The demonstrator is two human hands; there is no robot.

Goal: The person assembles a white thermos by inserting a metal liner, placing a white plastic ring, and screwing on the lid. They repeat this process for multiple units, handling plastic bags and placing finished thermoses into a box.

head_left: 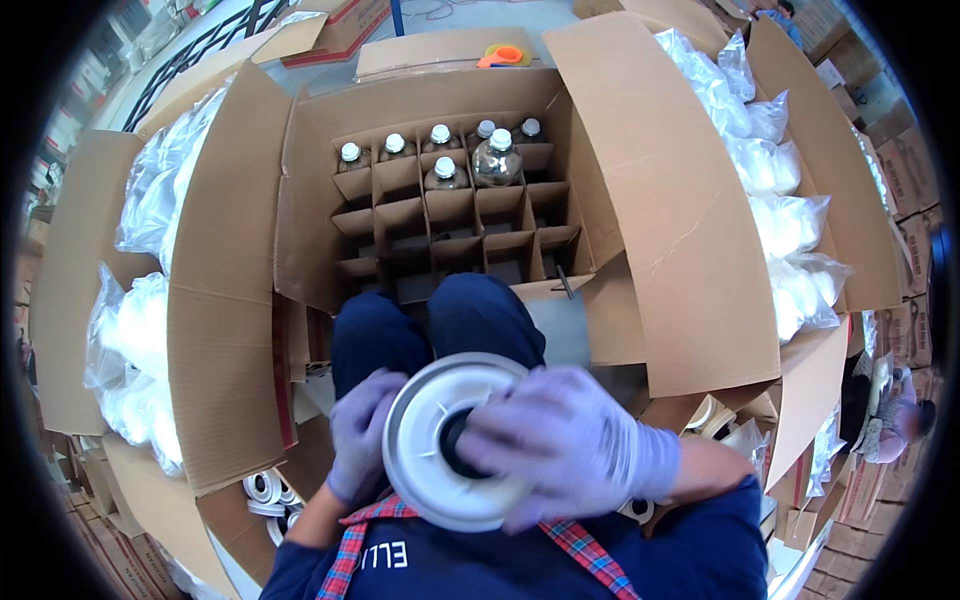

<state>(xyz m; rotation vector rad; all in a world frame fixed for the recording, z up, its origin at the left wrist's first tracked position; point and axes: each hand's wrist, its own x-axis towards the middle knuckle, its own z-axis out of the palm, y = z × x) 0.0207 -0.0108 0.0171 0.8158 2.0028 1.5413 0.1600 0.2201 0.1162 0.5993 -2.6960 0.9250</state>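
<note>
Both my hands wear light purple gloves and are at a round white piece (421, 425) with a grey rim, ribs and a dark centre, held over my lap. My left hand (358, 430) is closed on its left edge. Across its right side lies my right hand (570, 440), fingers bent over the dark centre and slightly blurred; the underside of the piece is hidden. Beyond my knees stands a cardboard box (430, 93) with dividers. Several clear bottles with white caps, one larger bottle (497, 160) among them, fill some of its far compartments.
Open cartons flank me, with bagged white items (145, 330) on the left and more bagged white items (790, 220) on the right. White rings (265, 490) lie at lower left. An orange funnel-like item (505, 56) sits behind the box. A person (890, 415) is at far right.
</note>
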